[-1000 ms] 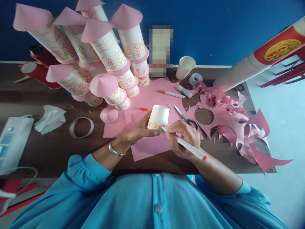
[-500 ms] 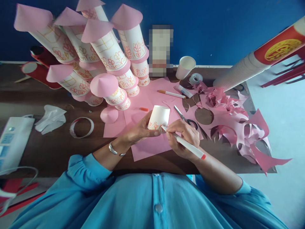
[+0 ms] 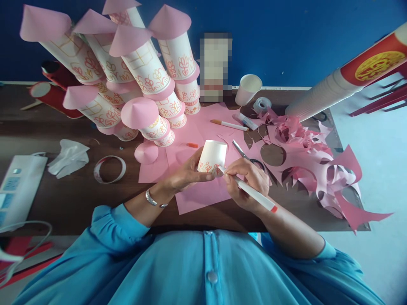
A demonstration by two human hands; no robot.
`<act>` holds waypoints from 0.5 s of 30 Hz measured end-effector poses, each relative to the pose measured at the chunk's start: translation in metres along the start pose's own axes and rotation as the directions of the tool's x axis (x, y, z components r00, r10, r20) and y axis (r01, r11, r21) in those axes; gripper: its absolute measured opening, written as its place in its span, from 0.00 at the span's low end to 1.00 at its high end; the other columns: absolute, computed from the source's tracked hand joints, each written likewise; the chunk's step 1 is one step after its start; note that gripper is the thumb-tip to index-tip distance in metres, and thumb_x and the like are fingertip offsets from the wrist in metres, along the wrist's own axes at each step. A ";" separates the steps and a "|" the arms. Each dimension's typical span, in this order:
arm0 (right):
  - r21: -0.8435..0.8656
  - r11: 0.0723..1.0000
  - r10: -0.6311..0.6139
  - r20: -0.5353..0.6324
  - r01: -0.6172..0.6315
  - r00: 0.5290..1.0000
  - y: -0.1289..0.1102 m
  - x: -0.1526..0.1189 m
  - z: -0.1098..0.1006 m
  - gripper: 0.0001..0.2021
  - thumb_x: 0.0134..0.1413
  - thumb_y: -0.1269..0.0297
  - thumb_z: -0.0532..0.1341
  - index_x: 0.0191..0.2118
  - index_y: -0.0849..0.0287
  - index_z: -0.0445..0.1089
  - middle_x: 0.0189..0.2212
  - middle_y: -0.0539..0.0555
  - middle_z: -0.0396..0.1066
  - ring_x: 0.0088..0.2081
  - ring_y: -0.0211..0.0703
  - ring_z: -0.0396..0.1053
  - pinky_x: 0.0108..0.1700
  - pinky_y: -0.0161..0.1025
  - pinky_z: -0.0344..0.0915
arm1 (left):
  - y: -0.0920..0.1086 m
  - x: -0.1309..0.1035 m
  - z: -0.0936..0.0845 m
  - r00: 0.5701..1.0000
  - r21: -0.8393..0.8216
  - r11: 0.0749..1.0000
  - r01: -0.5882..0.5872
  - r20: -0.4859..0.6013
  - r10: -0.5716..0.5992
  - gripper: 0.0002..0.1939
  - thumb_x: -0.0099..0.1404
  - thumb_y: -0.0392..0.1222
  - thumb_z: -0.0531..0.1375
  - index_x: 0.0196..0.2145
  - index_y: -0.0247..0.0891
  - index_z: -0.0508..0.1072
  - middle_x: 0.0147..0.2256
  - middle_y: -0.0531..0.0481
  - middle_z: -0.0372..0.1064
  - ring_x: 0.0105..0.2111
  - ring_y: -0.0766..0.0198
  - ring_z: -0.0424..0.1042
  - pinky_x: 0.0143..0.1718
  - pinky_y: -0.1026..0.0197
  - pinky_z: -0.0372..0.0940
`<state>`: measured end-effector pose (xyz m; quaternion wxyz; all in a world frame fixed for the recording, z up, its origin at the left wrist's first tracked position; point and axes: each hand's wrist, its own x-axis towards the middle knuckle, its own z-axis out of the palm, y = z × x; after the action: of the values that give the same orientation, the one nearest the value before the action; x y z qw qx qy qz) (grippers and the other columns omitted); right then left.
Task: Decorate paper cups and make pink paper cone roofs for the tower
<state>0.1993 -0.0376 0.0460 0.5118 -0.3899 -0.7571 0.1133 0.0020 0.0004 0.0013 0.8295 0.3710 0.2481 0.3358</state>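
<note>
A white paper cup (image 3: pixel 213 153), turned upside-down or tilted with orange-red flowers drawn along its lower band, is held in my left hand (image 3: pixel 190 174). Between the fingers of my right hand (image 3: pixel 248 183) is a white marker pen (image 3: pixel 256 194) with a red-orange end. Its tip meets the cup's decorated band at the right side. Pink paper sheets (image 3: pixel 200 199) lie under both hands. An orange pen cap (image 3: pixel 192 145) rests just behind the cup. Scissors (image 3: pixel 243 151) lie beyond my right hand, partly hidden by it.
Cup towers with pink cone roofs (image 3: pixel 143 67) stand at the back left. Pink paper scraps (image 3: pixel 305 169) spread on the right, near a long stack of cups (image 3: pixel 324 93). A single cup (image 3: pixel 249 90), another marker (image 3: pixel 229 124) and a tape roll (image 3: pixel 110 169) are on the table.
My right hand and the marker tip have shifted slightly right along the cup's band. The cup and my left hand are almost unmoved.
</note>
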 end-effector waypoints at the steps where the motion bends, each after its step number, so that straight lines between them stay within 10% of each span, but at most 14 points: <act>1: -0.002 1.000 0.001 0.000 -0.001 1.000 0.000 0.000 0.000 0.08 0.60 0.75 0.62 0.40 0.53 0.67 0.27 0.48 0.75 0.26 0.38 0.75 0.26 0.34 0.70 | 0.000 0.000 0.000 1.000 0.002 1.000 0.003 -0.005 -0.003 0.32 0.56 0.40 0.77 0.56 0.44 0.73 0.44 0.48 0.76 0.42 0.59 0.75 0.46 0.57 0.68; 15: 0.023 1.000 0.005 0.008 -0.006 1.000 -0.001 -0.003 0.004 0.08 0.60 0.75 0.62 0.39 0.53 0.68 0.27 0.48 0.75 0.26 0.39 0.75 0.28 0.34 0.70 | 0.004 0.002 0.006 0.999 0.063 0.997 -0.048 0.002 0.048 0.32 0.56 0.42 0.77 0.56 0.43 0.72 0.39 0.51 0.73 0.38 0.62 0.71 0.43 0.59 0.66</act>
<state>0.1963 -0.0397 0.0426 0.5130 -0.3857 -0.7566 0.1248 0.0060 0.0011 0.0081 0.8093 0.4026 0.2493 0.3474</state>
